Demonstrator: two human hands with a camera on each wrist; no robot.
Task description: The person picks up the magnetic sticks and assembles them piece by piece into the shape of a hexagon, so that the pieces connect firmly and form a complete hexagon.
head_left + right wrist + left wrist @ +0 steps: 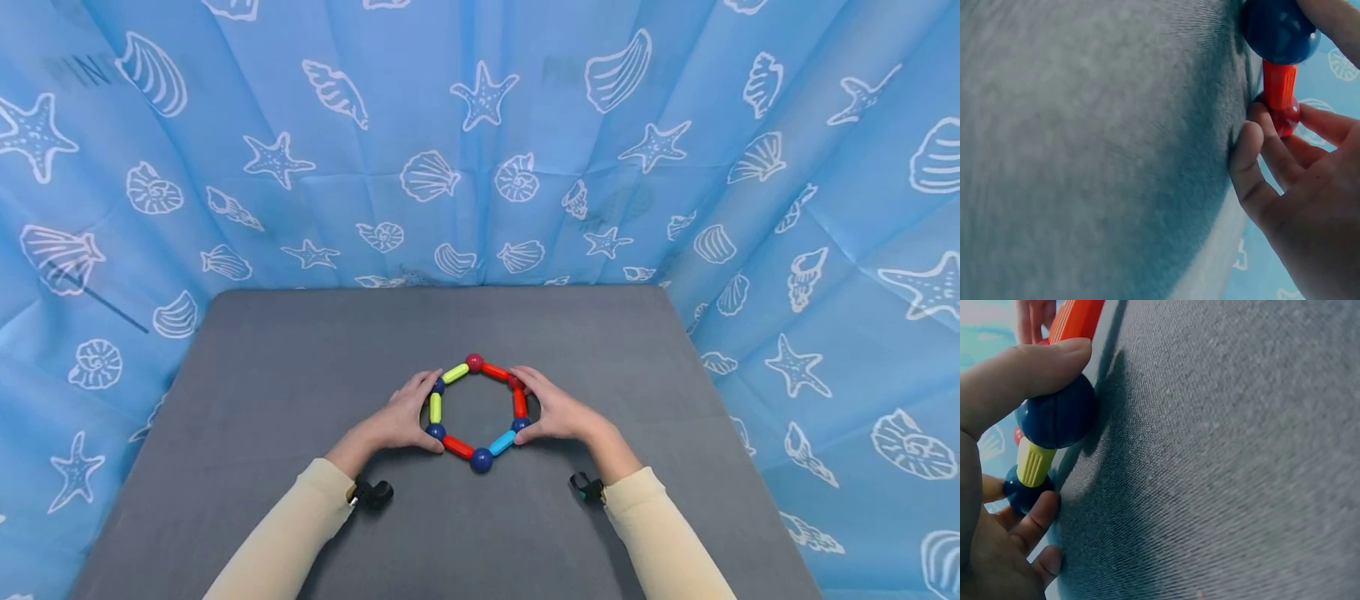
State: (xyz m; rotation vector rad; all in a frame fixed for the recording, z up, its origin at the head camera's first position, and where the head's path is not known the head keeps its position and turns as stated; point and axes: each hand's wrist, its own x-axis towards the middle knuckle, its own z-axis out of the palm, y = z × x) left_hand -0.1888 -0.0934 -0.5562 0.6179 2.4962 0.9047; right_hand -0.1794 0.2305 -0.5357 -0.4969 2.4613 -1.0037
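A closed ring of magnetic rods and balls (pixel 457 447) lies flat on the grey table. Its rods are yellow-green, red and light blue; blue and red balls join them. My left hand (pixel 406 414) holds the left side, thumb by the lower blue ball (pixel 1060 415) and fingers at the upper blue ball (pixel 1025 495). On the opposite side my right hand (pixel 558 410) grips the ring, with its thumb at a blue ball (pixel 1280 31) and its fingers around a red ball (pixel 1285 116). A blue ball (pixel 482 460) at the near corner is untouched.
The grey table (pixel 330 333) reaches out on all sides of the ring. A blue curtain (pixel 480 167) with white shells and starfish hangs behind it and along both sides. Dark wrist cameras (pixel 372 493) sit on both wrists, close above the tabletop.
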